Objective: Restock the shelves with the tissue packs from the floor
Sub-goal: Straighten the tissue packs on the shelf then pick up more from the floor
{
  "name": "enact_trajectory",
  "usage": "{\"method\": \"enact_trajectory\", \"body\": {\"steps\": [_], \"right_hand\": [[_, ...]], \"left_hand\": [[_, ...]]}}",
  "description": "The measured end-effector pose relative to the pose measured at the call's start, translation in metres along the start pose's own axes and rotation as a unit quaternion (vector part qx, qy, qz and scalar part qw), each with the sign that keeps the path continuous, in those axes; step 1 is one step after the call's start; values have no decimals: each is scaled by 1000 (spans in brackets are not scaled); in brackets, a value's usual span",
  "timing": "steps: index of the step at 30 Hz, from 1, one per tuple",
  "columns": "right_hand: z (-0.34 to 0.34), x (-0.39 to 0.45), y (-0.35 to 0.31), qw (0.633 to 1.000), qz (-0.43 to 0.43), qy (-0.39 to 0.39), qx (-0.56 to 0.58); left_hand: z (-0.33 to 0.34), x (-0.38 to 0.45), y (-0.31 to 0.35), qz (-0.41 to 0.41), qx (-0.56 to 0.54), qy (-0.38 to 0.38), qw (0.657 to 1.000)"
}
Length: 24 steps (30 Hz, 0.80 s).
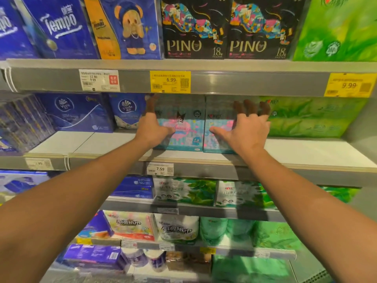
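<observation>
Two teal packs (179, 127) stand upright, side by side, set back from the shelf (306, 154) front edge. My left hand (152, 129) grips the left pack's outer side; my right hand (247, 131) presses spread-fingered on the right pack. Push goes straight rearward.

Two bare arms reach to the second shelf (306, 154). The left hand (152, 129) holds the left side of a pastel cartoon tissue pack (181, 127); the right hand (248, 129) lies with spread fingers (250, 107) on the adjoining pastel pack (219, 123), thumb pointing left. Both packs stand upright, touching. Blue Vinda packs (81, 113) stand to the left, green packs (310, 117) to the right. Black PINO packs (226, 27) occupy the shelf above.
</observation>
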State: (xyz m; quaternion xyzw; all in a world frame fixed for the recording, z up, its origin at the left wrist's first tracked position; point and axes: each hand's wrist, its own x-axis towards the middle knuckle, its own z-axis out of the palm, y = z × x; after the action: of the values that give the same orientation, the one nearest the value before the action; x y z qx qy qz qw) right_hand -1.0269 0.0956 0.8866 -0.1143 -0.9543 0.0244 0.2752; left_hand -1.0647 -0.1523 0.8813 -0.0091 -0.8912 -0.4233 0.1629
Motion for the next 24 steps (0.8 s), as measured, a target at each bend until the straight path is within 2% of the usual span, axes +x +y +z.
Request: {"method": "enact_trajectory", "body": {"steps": [2, 4, 6, 8, 9, 11, 15, 19, 24], "right_hand": [[-2, -2, -1, 1000, 3, -15, -11], [-7, -5, -2, 1000, 0, -16, -22], [-10, -13, -3, 1000, -25, 3, -18], [-9, -26, -1, 996, -68, 51, -2], [-8, -34, 1, 993, -88, 73, 10], [-9, -53, 6, 989, -110, 95, 30], [-21, -108, 21, 990, -102, 73, 58], [-37, -202, 48, 999, -14, 32, 40], [-66, -368, 75, 987, 153, -47, 0]], "left_hand": [[-3, -7, 8, 15, 48, -2, 999], [-5, -19, 16, 11, 187, 6, 982], [-2, -33, 17, 95, 355, 41, 929], [4, -48, 17, 211, 427, 69, 877], [7, -55, 17, 247, 426, 68, 868], [10, -66, 20, 288, 386, 26, 876], [17, -96, 16, 366, 257, -47, 893], [43, -157, -9, 388, 174, -167, 889], [81, -260, -9, 431, 136, -328, 829]]}}
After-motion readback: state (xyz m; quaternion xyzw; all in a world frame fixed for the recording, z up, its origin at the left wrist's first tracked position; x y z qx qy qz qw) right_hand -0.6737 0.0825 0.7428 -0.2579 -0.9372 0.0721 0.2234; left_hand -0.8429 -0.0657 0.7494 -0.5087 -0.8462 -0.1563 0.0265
